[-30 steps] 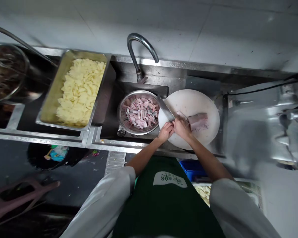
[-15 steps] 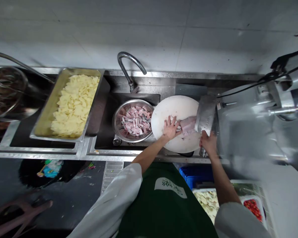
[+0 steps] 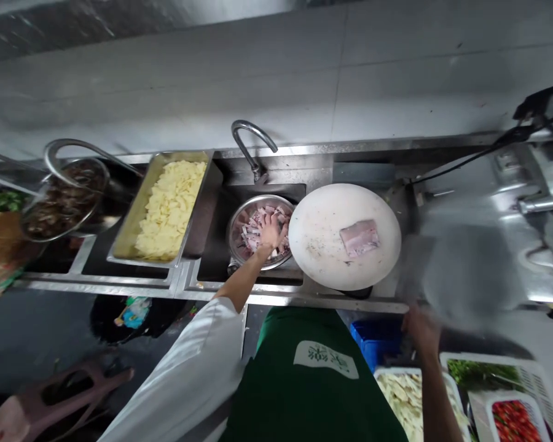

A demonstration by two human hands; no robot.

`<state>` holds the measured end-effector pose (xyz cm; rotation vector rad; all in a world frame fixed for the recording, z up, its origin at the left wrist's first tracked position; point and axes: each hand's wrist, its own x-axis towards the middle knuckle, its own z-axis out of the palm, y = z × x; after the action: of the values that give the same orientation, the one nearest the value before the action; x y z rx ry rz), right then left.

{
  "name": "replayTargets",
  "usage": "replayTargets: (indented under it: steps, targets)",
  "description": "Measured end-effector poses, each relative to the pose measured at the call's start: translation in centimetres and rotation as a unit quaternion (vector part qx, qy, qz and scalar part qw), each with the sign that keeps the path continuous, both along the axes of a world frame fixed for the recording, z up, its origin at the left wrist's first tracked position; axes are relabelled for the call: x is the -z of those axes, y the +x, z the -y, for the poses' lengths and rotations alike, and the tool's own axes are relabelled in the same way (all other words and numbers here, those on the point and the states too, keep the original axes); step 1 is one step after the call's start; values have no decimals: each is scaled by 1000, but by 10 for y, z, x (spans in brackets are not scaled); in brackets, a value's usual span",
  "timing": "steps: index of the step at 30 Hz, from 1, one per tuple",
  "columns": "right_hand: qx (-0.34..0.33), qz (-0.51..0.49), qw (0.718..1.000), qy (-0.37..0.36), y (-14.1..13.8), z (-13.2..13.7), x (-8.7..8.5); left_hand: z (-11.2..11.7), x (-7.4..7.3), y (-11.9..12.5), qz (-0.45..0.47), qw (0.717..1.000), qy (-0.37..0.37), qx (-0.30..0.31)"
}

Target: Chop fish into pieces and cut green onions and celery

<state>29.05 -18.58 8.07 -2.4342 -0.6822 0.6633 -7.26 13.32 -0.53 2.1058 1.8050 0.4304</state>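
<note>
My left hand [image 3: 270, 232] is in the steel bowl [image 3: 233, 245], fingers spread over the cut fish strips [image 3: 251, 238]. Whether any strip is under the palm is hidden. Right of the bowl, a piece of fish [image 3: 360, 237] lies skin down or flat on the round white cutting board [image 3: 313, 258]; I cannot tell which side faces up. My right hand [image 3: 421, 331], blurred, is closed around a cleaver [image 3: 415, 264] held beyond the board's right edge. Motion smears the blade.
A faucet [image 3: 254, 144] arches behind the bowl. Left stand a deep metal pan of sliced potato-like pieces [image 3: 170, 209] and a pot with dark contents [image 3: 67, 199]. Metal machinery [image 3: 525, 202] is at right. Below are a blue bin [image 3: 373, 341] and a tray of chopped red peppers [image 3: 516, 420].
My left hand has moved left from the fish on the board into the bowl. My right hand has drawn the cleaver right and nearer me, off the fish. The view has shifted.
</note>
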Motion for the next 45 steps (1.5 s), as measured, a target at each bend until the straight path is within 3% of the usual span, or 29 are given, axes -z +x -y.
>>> replayTargets:
  steps: [2,4,6,8,10,13,17,20,23,27,30,33,36,40,45]
  targets:
    - [32,-17,999,-1,-6,4,-3,-2,-3,40,60,997,1,55]
    - [60,-26,998,2,-9,8,-7,4,-8,102,97,981,-36,163]
    - [80,-41,996,11,-12,13,-9,13,-16,168,69,964,-88,241]
    - [85,-58,994,22,-14,19,-10,22,-25,217,26,955,-154,253]
    - [82,-59,995,22,-16,27,-8,28,-33,238,4,947,-219,234]
    - [64,-30,998,-1,-20,36,-3,35,-39,217,-13,947,-252,200]
    - [-32,69,993,-86,-30,26,0,55,-36,139,7,979,-188,82]
    - [-149,110,970,-155,-49,-6,-5,77,-28,91,31,983,-178,41]
    - [-263,112,937,-199,-74,-52,-17,92,-18,66,51,991,-117,30]
    - [-373,116,898,-203,-100,-105,-39,100,-9,50,180,979,90,18]
    - [-375,163,896,-171,-114,-131,-50,108,-3,45,219,961,166,32]
    - [-376,166,894,-179,-126,-149,-41,119,4,51,199,962,137,128]
    - [-416,121,872,-228,-129,-157,-21,123,13,61,184,958,102,196]
    - [-429,96,859,-263,-112,-145,-9,122,20,66,182,957,100,203]
    - [-425,97,848,-303,-102,-103,-16,120,26,65,192,954,106,205]
